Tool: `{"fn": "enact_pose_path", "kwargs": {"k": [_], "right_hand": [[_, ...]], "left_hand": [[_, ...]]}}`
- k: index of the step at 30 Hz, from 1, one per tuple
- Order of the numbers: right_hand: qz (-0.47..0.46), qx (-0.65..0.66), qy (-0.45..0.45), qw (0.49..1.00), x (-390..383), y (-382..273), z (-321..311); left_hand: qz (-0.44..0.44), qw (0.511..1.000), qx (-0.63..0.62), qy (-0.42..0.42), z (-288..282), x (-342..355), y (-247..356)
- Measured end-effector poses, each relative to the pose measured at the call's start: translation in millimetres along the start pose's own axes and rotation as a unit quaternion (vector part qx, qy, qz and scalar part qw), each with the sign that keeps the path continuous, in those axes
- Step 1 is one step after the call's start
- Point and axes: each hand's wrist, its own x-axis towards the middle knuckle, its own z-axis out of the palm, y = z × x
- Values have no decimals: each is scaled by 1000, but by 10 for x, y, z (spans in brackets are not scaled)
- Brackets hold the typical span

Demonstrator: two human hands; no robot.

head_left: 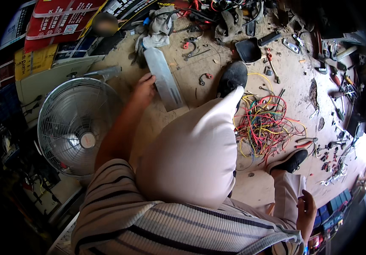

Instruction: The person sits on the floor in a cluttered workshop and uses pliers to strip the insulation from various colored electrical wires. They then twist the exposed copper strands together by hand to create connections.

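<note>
My left hand (145,89) reaches out past my left knee, its fingers closed on the near left edge of a long, flat grey metal plate (164,80). The plate has a cut-off corner at its far end and a narrow slot near its close end. Beyond that far end lies a crumpled grey work glove or rag (159,33). Down by my right shin, my right hand (306,211) hangs beside the trouser leg. Its fingers are loosely bent and a little apart, with nothing seen in them.
A round caged fan (81,127) stands to the left, close to my forearm. Between my shoes lies a tangle of coloured wires (266,123) with red-handled pliers (305,143) nearby. A black tray (248,50), loose tools and stacked boxes (59,23) surround the floor.
</note>
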Motion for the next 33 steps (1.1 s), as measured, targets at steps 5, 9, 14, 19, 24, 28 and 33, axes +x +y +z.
{"fn": "enact_pose_path", "kwargs": {"k": [5,9,14,19,24,28,33], "right_hand": [[8,24,4,1000,-22,11,18],[21,20,-2,1000,-9,-21,7],[16,6,4,1000,-35,-48,-5],[25,8,7,1000,-22,-64,-22],[24,13,7,1000,-14,-126,-25],[13,10,3,1000,-11,-144,-17],[8,24,27,999,5,-52,11]], "left_hand": [[61,932,354,42,55,-7,-277],[144,811,562,77,264,-186,-306],[198,719,653,132,328,-156,-154],[249,665,687,154,84,315,-152],[249,693,669,105,75,543,-88],[300,704,616,184,104,860,269],[140,703,610,338,341,1270,727]]}}
